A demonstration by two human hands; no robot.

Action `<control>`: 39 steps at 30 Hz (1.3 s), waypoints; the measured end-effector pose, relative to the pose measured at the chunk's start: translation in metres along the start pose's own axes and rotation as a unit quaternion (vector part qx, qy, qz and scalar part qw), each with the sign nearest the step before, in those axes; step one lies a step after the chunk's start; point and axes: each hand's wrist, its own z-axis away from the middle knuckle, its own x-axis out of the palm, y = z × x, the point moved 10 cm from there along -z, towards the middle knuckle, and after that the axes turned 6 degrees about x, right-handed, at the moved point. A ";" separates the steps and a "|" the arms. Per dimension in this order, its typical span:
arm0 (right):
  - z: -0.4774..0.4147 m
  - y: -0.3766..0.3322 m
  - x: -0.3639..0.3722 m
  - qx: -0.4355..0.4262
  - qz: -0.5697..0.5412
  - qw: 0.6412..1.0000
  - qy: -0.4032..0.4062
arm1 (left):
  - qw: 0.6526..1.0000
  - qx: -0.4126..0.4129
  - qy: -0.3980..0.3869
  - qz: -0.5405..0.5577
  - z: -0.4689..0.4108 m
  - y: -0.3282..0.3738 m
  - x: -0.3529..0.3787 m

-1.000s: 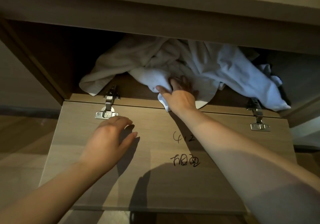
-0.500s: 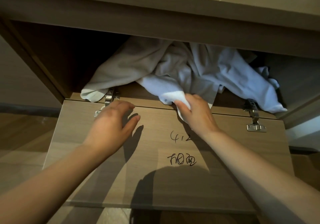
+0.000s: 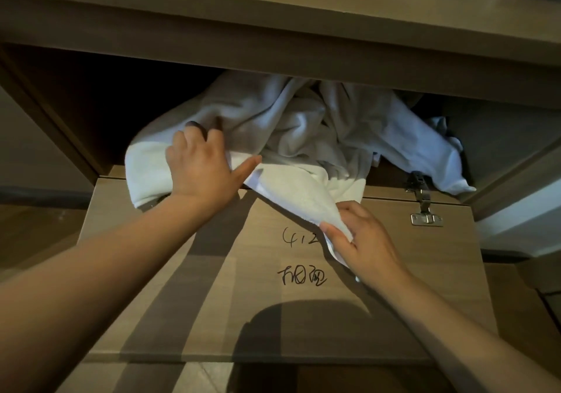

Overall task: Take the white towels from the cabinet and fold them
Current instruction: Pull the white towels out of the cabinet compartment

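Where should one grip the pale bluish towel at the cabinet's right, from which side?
Probably the pale bluish towel by its loose lower tip, from the front: that tip spills out beside the metal hinge, the rest lies crumpled inside.

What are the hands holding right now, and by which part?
The right hand pinches the white towel by its loose end; the left hand rests on its bunched part, grip unclear.

Wood-plank floor (image 3: 33, 238) below, pale wall (image 3: 27, 137) left — dim, warm light.
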 end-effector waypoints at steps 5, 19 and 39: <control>0.008 0.013 -0.003 0.002 0.020 1.000 -0.001 | 0.999 0.011 -0.007 -0.033 -0.014 -0.010 0.002; -0.036 0.010 -0.031 0.122 -0.111 0.986 0.039 | 0.974 0.024 -0.030 0.223 0.003 -0.006 0.021; -0.116 -0.024 -0.003 0.161 -0.342 0.924 0.064 | 0.918 -0.048 -0.094 0.383 0.040 -0.010 0.034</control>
